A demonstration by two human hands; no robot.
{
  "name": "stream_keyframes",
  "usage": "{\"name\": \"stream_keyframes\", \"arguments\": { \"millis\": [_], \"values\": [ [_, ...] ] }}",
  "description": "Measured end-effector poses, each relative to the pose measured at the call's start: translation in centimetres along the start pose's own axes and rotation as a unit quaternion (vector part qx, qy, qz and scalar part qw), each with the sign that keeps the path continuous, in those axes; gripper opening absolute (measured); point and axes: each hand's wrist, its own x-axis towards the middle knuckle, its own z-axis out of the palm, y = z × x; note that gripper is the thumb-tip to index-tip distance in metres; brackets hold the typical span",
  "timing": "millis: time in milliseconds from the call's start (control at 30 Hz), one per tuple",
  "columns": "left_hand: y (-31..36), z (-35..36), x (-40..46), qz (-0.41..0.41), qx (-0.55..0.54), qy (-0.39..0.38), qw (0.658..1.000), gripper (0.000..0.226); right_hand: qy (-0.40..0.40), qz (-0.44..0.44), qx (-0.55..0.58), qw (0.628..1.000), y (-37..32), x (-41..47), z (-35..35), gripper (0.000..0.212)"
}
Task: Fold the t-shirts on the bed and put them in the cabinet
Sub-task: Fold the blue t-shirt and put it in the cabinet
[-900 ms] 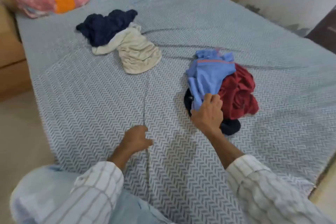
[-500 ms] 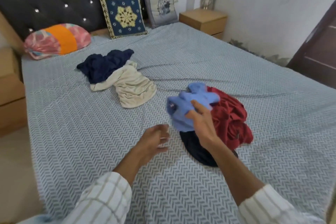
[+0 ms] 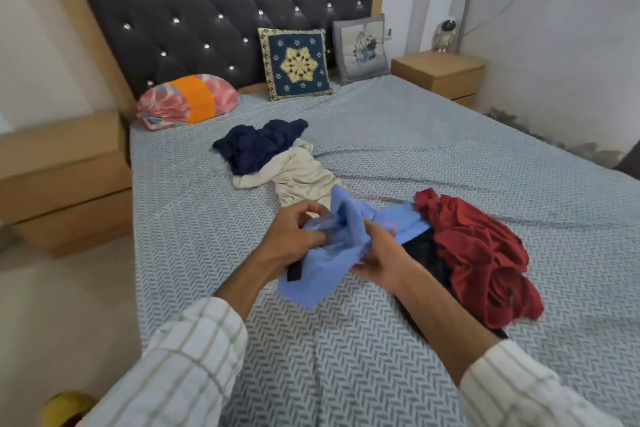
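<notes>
Now | light blue t-shirt (image 3: 341, 246) lifted at frame centre, over the bed (image 3: 450, 135) | left hand (image 3: 294, 239) and right hand (image 3: 384, 258) fingers clamped on it, likely to spread it for folding

I have only one view, from the camera worn on the person's head. It looks forward and down along the bed (image 3: 450, 156), toward the headboard (image 3: 214, 10) in the upper part of the frame. It is near: both forearms enter from the lower edge, and the hands are at the centre. The wide angle bends the walls at the sides.
</notes>
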Motion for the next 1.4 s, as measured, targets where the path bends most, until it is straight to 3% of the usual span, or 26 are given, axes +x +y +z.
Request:
{"name": "stream_keyframes", "arguments": {
  "millis": [133,267,333,400,433,500,567,633,700,767,800,867,967,1033,1067,1133,1200,1300,1400],
  "values": [
    [4.0,-6.0,-0.9,0.047,-0.019,0.005,0.999,0.028,-0.007,-0.093,-0.115,0.989,-4.7,1.1,5.2,0.018],
    [7.0,-11.8,-1.8,0.019,-0.073,0.041,0.996,0.007,-0.034,-0.211,-0.123,0.969,-11.2,-0.4,11.2,0.019],
    [8.3,-13.4,-2.3,0.007,-0.100,0.077,0.992,0.016,-0.091,-0.229,-0.133,0.960,-13.6,-1.5,14.1,0.031],
    [9.5,-14.4,-2.6,0.013,-0.158,0.101,0.982,0.015,-0.190,-0.215,-0.156,0.945,-14.8,-2.8,16.4,0.057],
    [9.9,-14.8,-2.6,0.022,-0.183,0.112,0.977,0.013,-0.229,-0.221,-0.196,0.928,-15.1,-3.5,17.2,0.060],
    [10.5,-16.1,-2.7,0.036,-0.220,0.145,0.964,0.018,-0.254,-0.260,-0.311,0.878,-15.3,-4.4,18.4,0.037],
    [10.7,-16.9,-3.1,0.032,-0.234,0.168,0.957,0.018,-0.226,-0.308,-0.410,0.828,-16.0,-4.9,18.9,0.034],
    [10.4,-18.0,-3.7,0.014,-0.229,0.174,0.958,0.017,-0.147,-0.348,-0.486,0.788,-17.1,-4.9,19.5,0.038],
    [10.2,-18.5,-4.7,-0.004,-0.145,0.157,0.977,0.014,-0.051,-0.400,-0.580,0.708,-18.3,-4.9,20.3,0.031],
    [10.0,-18.9,-5.1,0.008,-0.020,0.156,0.987,0.006,-0.018,-0.466,-0.633,0.618,-19.1,-5.4,21.6,0.025],
    [9.9,-19.1,-5.1,0.027,0.027,0.176,0.984,0.023,-0.026,-0.499,-0.635,0.589,-19.4,-5.8,22.3,0.025],
    [10.4,-19.4,-5.0,0.107,0.089,0.212,0.967,0.051,-0.059,-0.544,-0.621,0.561,-19.9,-6.6,23.5,0.033],
    [11.9,-19.6,-4.4,0.195,0.161,0.216,0.943,0.057,-0.109,-0.572,-0.617,0.529,-20.5,-7.4,24.7,0.043],
    [12.8,-19.6,-4.1,0.183,0.210,0.249,0.928,0.040,-0.102,-0.590,-0.599,0.531,-20.4,-7.7,25.0,0.038],
    [13.1,-19.8,-3.9,0.177,0.226,0.277,0.917,0.026,-0.086,-0.599,-0.576,0.549,-20.3,-7.7,25.0,0.032],
    [13.5,-19.8,-4.1,0.166,0.251,0.319,0.899,0.008,-0.046,-0.602,-0.499,0.622,-19.7,-7.8,24.7,0.022],
    [13.6,-19.9,-4.2,0.142,0.225,0.345,0.900,0.016,-0.049,-0.555,-0.450,0.698,-18.5,-8.2,23.8,0.010],
    [13.3,-20.4,-4.1,0.103,0.098,0.379,0.914,0.018,-0.135,-0.399,-0.488,0.765,-15.4,-7.7,22.3,0.040],
    [13.5,-20.9,-4.4,0.070,0.001,0.391,0.918,0.017,-0.196,-0.292,-0.528,0.773,-12.4,-5.7,21.2,0.056]
  ]
}}
